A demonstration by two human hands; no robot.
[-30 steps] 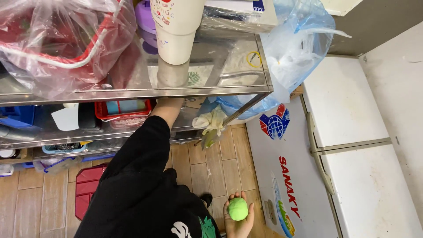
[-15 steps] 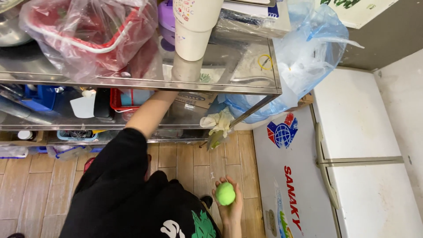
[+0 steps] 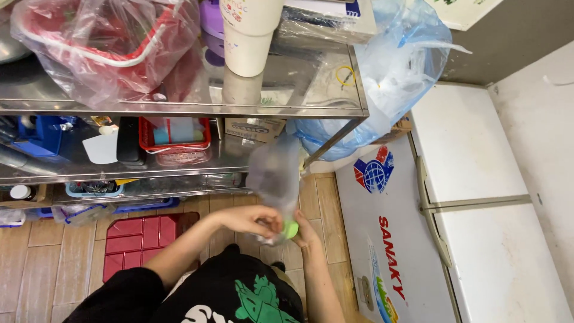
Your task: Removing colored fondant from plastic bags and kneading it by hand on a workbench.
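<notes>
In the head view my left hand [image 3: 254, 219] grips the lower part of a clear plastic bag [image 3: 276, 174] that stands up blurred in front of the shelves. My right hand [image 3: 305, 230] holds a small green round fruit [image 3: 290, 228] against the bag's bottom end, right beside my left hand. Both hands meet low in the middle, above my black shirt with a green print [image 3: 239, 296].
A steel shelf rack [image 3: 239, 107] holds a red basket in plastic wrap [image 3: 101, 42], stacked paper cups [image 3: 245, 36], a small red basket [image 3: 173, 134] and boxes. A blue plastic bag [image 3: 394, 66] hangs at the rack's right corner. A white chest freezer [image 3: 466, 209] stands at right. A red floor mat [image 3: 140, 239] lies on wooden flooring.
My left hand has come down from the middle shelf with a clear plastic bag. My right hand has risen with the green fruit and now meets the bag.
</notes>
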